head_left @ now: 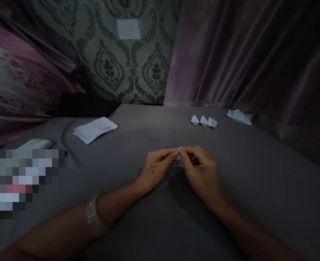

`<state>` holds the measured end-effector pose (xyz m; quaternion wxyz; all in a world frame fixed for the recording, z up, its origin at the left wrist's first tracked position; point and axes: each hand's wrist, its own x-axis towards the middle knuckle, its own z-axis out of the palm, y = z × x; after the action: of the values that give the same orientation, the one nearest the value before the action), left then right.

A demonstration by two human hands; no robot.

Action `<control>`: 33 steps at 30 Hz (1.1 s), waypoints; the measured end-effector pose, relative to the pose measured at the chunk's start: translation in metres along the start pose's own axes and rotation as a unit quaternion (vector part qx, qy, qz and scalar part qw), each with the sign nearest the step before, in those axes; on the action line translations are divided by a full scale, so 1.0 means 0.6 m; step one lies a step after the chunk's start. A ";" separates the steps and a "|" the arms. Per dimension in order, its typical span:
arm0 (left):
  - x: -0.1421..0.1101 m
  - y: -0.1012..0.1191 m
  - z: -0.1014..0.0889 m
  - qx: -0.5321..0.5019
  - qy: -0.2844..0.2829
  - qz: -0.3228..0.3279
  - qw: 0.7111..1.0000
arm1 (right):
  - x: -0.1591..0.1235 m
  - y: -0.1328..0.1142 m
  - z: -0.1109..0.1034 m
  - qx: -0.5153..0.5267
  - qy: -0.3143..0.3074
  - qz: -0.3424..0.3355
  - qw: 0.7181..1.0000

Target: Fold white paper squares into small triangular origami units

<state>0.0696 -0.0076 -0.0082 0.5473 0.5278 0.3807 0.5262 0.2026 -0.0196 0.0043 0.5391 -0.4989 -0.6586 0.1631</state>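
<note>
Pinching a small white paper (179, 158) from both sides, left hand (160, 163) and right hand (203, 165) close together (thumb tips nearly touching), over grey cloth (149, 130), three folded papers (203, 121) in a row beyond.

The left forearm (119, 203) and right forearm (247, 228) slant inward from the lower corners, wrists raised. The left hand (158, 165) and right hand (202, 166) meet fingertip to fingertip, backs turned upward (each bears a cluster of dark dots, fainter on the right). Both thumbs press against the fingers (195, 150) in a close pinch; the right hand's other fingers curl beneath, partly hidden.
</note>
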 end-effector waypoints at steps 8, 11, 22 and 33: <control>-0.002 0.004 0.004 0.003 0.001 -0.006 1.000 | 0.003 0.007 -0.005 -0.022 -0.024 -0.011 0.999; -0.002 0.007 0.006 0.001 0.001 -0.008 1.000 | 0.004 0.005 -0.009 -0.024 -0.038 -0.006 0.999; 0.001 0.026 0.010 0.058 0.072 0.005 0.996 | 0.003 0.001 -0.005 0.016 -0.043 0.010 0.999; 0.005 0.029 0.006 0.009 0.067 -0.013 0.998 | 0.015 -0.018 -0.017 0.082 -0.100 0.141 0.982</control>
<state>0.0708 -0.0072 0.0098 0.5222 0.4913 0.4285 0.5499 0.2072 -0.0201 0.0212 0.4815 -0.5220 -0.6168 0.3396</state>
